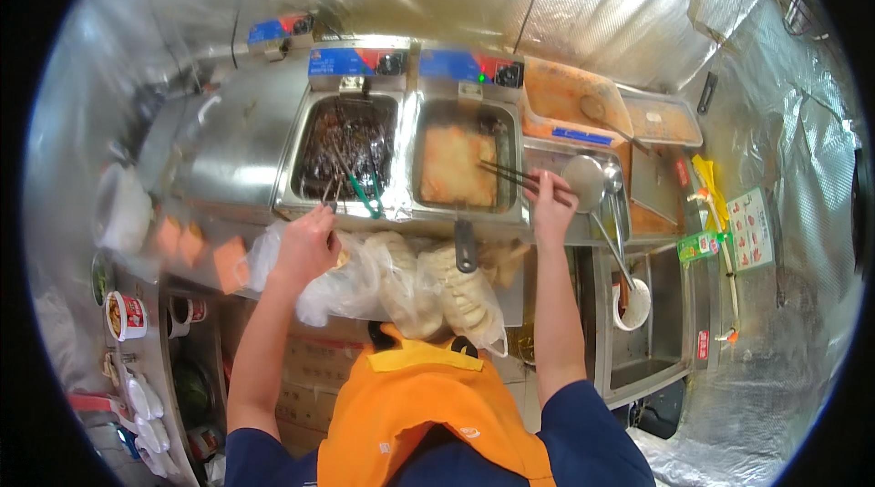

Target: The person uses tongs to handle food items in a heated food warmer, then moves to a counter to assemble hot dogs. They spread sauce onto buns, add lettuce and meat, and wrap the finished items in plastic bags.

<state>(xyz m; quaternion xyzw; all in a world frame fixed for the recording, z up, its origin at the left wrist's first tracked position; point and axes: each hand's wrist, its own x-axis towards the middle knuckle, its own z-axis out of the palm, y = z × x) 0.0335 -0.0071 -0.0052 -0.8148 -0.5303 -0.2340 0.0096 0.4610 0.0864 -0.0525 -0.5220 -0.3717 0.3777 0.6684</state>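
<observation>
My right hand holds a pair of dark long chopsticks. Their tips reach the pale, golden slab of frying food in the right fryer. My left hand is at the front of the left fryer, closed around what looks like a dark handle joined to thin metal rods; the fingers hide most of it. Dark liquid fills this left fryer. Green-handled tongs rest in it, leaning on its front rim. From the right fryer a black basket handle sticks out towards me.
Plastic bags of pale food lie in front of the fryers. To the right are a tub of orange-brown contents, a strainer ladle on a tray, and a sink with a white container. Orange packets lie left.
</observation>
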